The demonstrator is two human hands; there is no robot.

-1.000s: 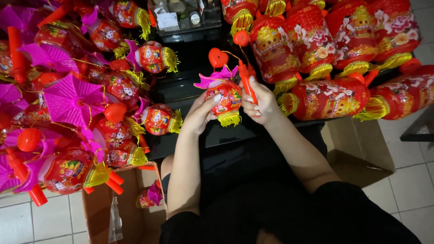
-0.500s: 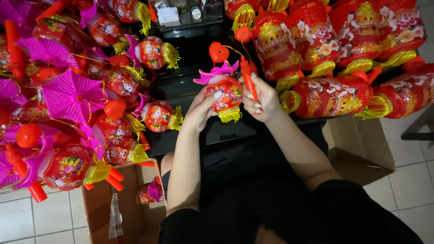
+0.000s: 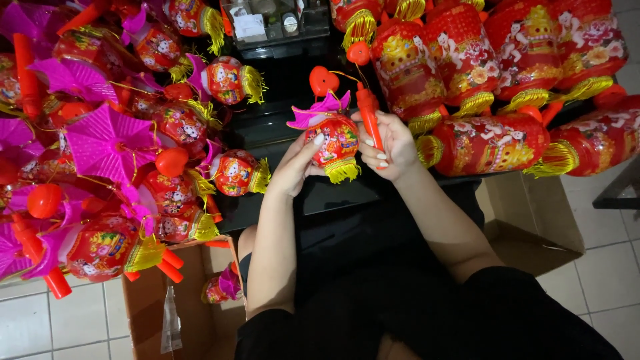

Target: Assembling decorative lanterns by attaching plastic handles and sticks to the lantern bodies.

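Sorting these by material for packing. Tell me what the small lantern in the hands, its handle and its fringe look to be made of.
Small lantern: probably thin glossy plastic or coated paper, going by its printed sheen. It sits between the left hand and right hand.
Handle: smooth, uniform orange-red, likely moulded plastic.
Fringe: shiny yellow-gold strands, seemingly metallic foil or synthetic thread.

Two hands, one small lantern (image 3: pixel 335 143) held, five big barrel lanterns (image 3: pixel 485 143) right, two cardboard boxes (image 3: pixel 143 310).
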